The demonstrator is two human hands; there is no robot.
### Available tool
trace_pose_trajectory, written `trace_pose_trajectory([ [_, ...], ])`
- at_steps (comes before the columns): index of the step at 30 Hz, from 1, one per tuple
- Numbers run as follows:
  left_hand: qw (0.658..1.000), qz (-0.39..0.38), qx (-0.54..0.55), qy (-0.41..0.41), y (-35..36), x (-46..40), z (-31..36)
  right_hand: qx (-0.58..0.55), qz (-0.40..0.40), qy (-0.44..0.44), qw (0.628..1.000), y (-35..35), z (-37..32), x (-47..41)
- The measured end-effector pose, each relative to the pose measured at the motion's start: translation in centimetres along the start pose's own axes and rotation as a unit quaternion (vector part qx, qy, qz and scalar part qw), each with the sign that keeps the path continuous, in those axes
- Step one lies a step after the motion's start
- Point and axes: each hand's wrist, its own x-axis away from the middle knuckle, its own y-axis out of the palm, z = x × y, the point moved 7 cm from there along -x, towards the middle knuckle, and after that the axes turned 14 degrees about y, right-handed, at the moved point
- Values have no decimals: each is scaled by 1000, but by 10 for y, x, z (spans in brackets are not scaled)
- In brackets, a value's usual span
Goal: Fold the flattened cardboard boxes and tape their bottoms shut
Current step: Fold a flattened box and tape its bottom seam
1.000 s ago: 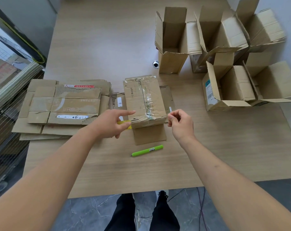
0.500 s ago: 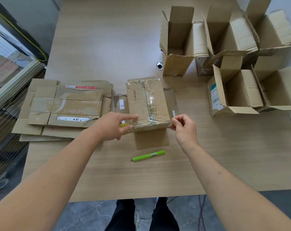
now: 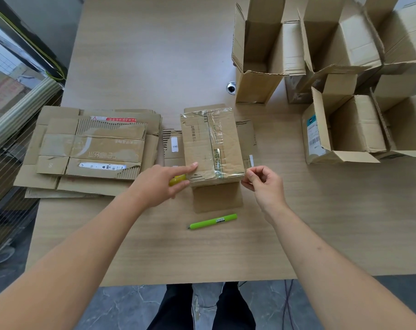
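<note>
A small cardboard box (image 3: 202, 148) stands bottom-up at the table's middle, with clear tape running along its seam. Its lower flaps lie spread on the table, one (image 3: 217, 198) pointing toward me. My left hand (image 3: 161, 184) lays its forefinger on the box's near left edge while the other fingers curl round a yellow tape roll (image 3: 177, 180), mostly hidden. My right hand (image 3: 264, 186) pinches what looks like a strip of clear tape at the box's near right corner. A stack of flattened boxes (image 3: 90, 148) lies to the left.
A green utility knife (image 3: 212, 221) lies on the table in front of the box. Several folded, open-topped boxes stand at the back right (image 3: 257, 55) and right (image 3: 345, 129). A round cable hole (image 3: 231, 87) sits behind the box. The table's near edge (image 3: 202, 279) is above my legs.
My left forefinger has slid onto the box's near left edge. My right hand has drawn in from the side to the box's near right corner, still pinching.
</note>
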Motion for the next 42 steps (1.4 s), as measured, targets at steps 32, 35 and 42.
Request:
trace_pose_trajectory([
  [32, 985, 146, -78, -44, 16, -3, 21, 505, 15, -525, 685, 82, -44, 58],
  [35, 988, 138, -61, -46, 12, -4, 25, 500, 44, -496, 708, 88, -44, 54],
  [42, 990, 23, 136, 36, 34, -3, 30, 554, 142, -440, 692, 55, -50, 55],
])
